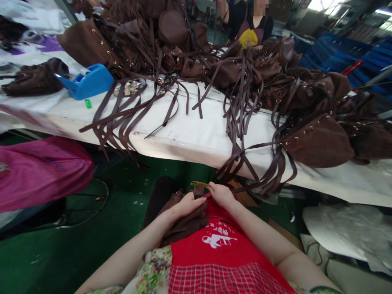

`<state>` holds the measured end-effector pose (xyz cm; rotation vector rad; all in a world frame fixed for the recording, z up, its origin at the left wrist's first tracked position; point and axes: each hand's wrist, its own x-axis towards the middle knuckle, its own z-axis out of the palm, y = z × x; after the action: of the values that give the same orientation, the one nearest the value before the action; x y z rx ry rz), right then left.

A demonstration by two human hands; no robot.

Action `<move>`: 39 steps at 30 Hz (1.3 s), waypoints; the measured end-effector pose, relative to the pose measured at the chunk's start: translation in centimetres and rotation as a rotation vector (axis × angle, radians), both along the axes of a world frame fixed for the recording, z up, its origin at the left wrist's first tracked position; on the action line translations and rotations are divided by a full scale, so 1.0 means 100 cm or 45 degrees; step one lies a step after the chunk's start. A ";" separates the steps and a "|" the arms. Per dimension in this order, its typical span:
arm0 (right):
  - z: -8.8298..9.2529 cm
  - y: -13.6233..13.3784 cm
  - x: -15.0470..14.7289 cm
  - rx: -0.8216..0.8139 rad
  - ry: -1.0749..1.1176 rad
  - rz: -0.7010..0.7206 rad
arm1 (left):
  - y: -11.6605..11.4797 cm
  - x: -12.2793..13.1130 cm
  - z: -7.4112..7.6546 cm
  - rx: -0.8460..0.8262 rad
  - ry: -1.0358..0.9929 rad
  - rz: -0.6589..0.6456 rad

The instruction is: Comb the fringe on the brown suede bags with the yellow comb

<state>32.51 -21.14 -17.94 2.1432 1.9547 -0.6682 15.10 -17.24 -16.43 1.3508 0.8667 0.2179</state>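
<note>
On my lap lies a brown drawstring bag [186, 229], its lower part spread over the red apron. My left hand [187, 204] is closed on the bag near a bunch of brown fringe [198, 191] that sticks up past the fingers. A thin yellow comb [199, 183] is pinched in my right hand [222, 196], with its teeth at the top of the fringe. The two hands are close together below the table edge. How the left fingers grip underneath is hidden.
A white table [190, 134] runs across in front, heaped with brown bags [318, 141] whose straps [241, 98] hang over its edge. A blue tape dispenser [90, 81] stands at left. Another person [251, 24] is behind the table. A pink-covered seat [45, 171] is at left.
</note>
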 end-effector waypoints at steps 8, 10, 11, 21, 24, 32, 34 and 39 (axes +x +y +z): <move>-0.017 0.003 0.030 -0.133 0.026 -0.193 | -0.011 0.005 -0.002 0.119 0.024 -0.056; -0.016 0.002 0.047 -0.159 0.030 -0.242 | -0.014 0.003 -0.001 0.082 -0.017 -0.076; -0.014 0.002 0.054 -0.155 0.044 -0.251 | -0.013 0.002 -0.001 0.059 -0.026 -0.067; 0.073 -0.017 0.011 0.275 0.436 0.231 | 0.007 0.006 -0.005 -0.151 -0.161 0.076; 0.076 -0.023 -0.005 0.194 0.210 0.385 | 0.006 0.003 -0.004 -0.223 -0.247 0.010; 0.059 -0.011 -0.016 0.128 -0.002 0.354 | 0.004 -0.001 0.000 -0.264 -0.219 0.162; 0.056 -0.005 -0.017 0.080 -0.015 0.342 | 0.003 -0.003 -0.002 -0.289 -0.213 0.163; 0.036 0.007 -0.009 0.009 0.015 0.361 | 0.004 -0.008 0.000 -0.229 0.006 0.185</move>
<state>31.63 -20.43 -14.37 1.8162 2.2096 -0.6231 14.30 -16.88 -16.45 1.1229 0.9660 0.2431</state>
